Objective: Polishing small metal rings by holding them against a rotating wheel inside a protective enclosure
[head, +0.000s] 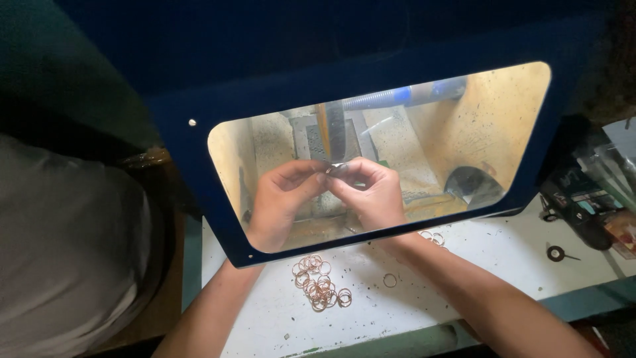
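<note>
Two bare forearms, no sleeves, watch or rings; left hand, right hand.

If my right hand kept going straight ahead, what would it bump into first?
Probably the dark upright wheel just beyond the fingertips of your right hand. Depth behind the clear shield is hard to judge.

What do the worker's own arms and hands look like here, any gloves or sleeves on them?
Both are bare: the left hand and right hand wear no gloves, and no rings or watch show. The forearms are uncovered with no sleeve in view. The hands appear through a clear window in a dark blue guard panel.
</note>
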